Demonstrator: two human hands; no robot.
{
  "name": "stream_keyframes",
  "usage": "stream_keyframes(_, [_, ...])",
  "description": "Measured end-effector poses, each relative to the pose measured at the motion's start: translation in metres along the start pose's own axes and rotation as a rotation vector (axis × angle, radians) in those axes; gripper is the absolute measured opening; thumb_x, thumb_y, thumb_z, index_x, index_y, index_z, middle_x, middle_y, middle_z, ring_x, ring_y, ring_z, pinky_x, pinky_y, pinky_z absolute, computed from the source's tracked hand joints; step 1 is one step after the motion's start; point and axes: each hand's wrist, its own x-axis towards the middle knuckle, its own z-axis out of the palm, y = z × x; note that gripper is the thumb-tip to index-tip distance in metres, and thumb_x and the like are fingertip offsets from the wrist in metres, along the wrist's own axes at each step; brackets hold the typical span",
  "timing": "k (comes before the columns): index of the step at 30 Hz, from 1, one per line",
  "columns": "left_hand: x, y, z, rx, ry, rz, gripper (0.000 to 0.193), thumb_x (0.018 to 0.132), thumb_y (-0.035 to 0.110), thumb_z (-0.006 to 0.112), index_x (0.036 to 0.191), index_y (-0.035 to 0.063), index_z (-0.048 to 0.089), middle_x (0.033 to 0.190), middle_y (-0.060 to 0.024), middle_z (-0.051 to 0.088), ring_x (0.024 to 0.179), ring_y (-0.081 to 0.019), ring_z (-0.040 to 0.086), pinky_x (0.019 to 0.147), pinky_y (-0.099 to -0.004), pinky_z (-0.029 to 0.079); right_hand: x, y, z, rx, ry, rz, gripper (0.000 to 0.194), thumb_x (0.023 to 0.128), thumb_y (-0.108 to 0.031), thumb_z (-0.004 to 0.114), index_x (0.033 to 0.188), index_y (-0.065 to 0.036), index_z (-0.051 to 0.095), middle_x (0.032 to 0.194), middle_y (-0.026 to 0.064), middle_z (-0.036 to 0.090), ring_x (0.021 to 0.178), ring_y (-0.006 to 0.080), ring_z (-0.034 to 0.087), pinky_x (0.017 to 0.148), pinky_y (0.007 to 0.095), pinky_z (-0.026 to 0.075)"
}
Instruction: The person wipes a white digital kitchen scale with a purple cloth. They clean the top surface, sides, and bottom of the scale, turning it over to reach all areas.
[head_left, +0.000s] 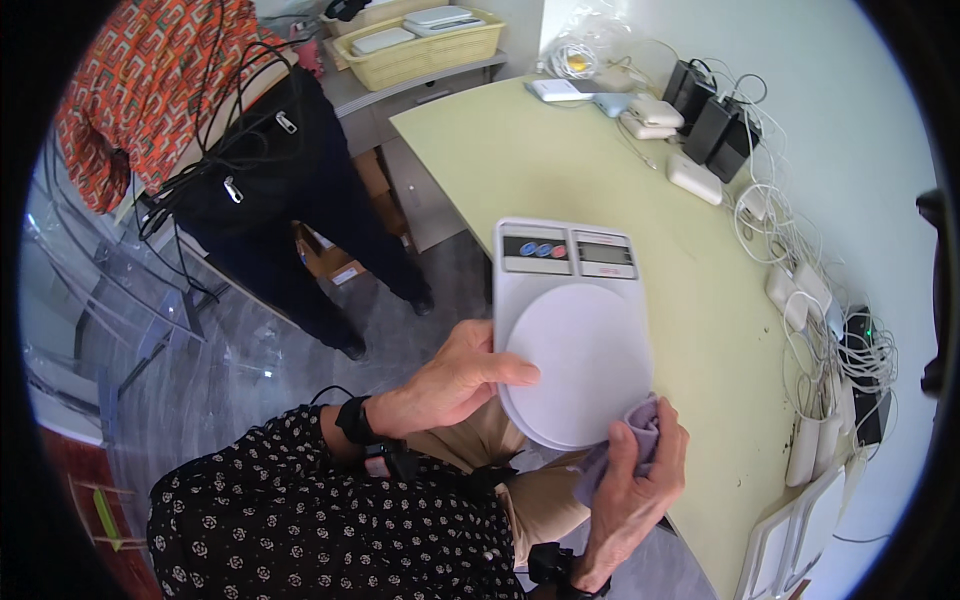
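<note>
A white digital kitchen scale (577, 352) with a round platform is held up above my lap, beside the table's edge. Its display (604, 255) and coloured buttons (543, 250) are at the far end. My left hand (457, 373) grips the scale's left side, thumb on the platform and fingers hidden underneath. In my right hand (637, 480) is a bunched purple cloth (641, 431), pressed against the lower right rim of the scale.
The pale green table (697, 420) curves along my right. Power banks (694, 178), black chargers (712, 127) and tangled white cables (810, 360) line its wall side. More scales (791, 532) stand near right. A person (277, 172) stands far left, near a yellow basket (427, 52) holding scales.
</note>
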Motion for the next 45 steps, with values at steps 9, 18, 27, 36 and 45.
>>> stream_keyframes(9, [0.054, 0.074, 0.032, 0.698, -0.093, 0.295, 0.045, 0.088, 0.013, 0.075, 0.126, -0.0073, 0.064, 0.099, -0.0094, 0.075, 0.084, -0.0124, 0.068, 0.07, -0.0321, 0.055, -0.004, 0.019, -0.023, 0.317, 0.079, 0.136, 0.061, 0.101, -0.041, 0.072, 0.138, 0.007, 0.063, 0.122, 0.0192, 0.071, 0.108, 0.0245, 0.065, 0.098, 0.0381, 0.053])
stream_keyframes(18, [0.112, 0.041, 0.074, 1.447, -0.102, 1.23, 0.035, 0.076, 0.003, 0.071, 0.105, -0.0066, 0.054, 0.084, -0.0179, 0.062, 0.078, -0.0306, 0.064, 0.065, -0.0448, 0.052, -0.01, 0.03, -0.047, 0.423, 0.104, 0.154, 0.066, 0.102, -0.043, 0.068, 0.146, 0.005, 0.057, 0.136, 0.0211, 0.065, 0.122, 0.0287, 0.063, 0.107, 0.0414, 0.049])
stream_keyframes(27, [0.09, 0.0, 0.079, 1.797, -0.171, 1.543, 0.047, 0.078, 0.017, 0.072, 0.114, -0.0134, 0.064, 0.09, -0.0141, 0.062, 0.089, -0.0269, 0.058, 0.069, -0.0383, 0.047, -0.005, 0.038, -0.078, 0.434, 0.2, 0.169, 0.062, 0.106, -0.042, 0.063, 0.147, 0.005, 0.057, 0.142, 0.0185, 0.063, 0.127, 0.0288, 0.061, 0.11, 0.0418, 0.048])
stream_keyframes(36, [0.056, -0.017, 0.079, 1.899, -0.264, 1.419, 0.042, 0.083, 0.017, 0.069, 0.119, -0.0041, 0.069, 0.103, -0.0205, 0.064, 0.102, -0.0355, 0.057, 0.075, -0.0404, 0.044, 0.031, -0.013, -0.102, 0.433, 0.378, -0.001, 0.071, 0.094, -0.045, 0.079, 0.14, 0.007, 0.063, 0.131, 0.02, 0.068, 0.119, 0.0277, 0.064, 0.107, 0.041, 0.05])
stream_keyframes(45, [0.039, -0.035, 0.07, 1.91, -0.234, 1.368, 0.042, 0.087, 0.024, 0.065, 0.116, -0.0051, 0.068, 0.106, -0.0199, 0.065, 0.109, -0.0357, 0.056, 0.083, -0.0428, 0.041, 0.101, -0.016, -0.074, 0.145, 0.122, -0.041, 0.044, 0.096, -0.019, 0.077, 0.133, 0.005, 0.068, 0.106, 0.0106, 0.073, 0.091, 0.0141, 0.064, 0.081, 0.0286, 0.053])
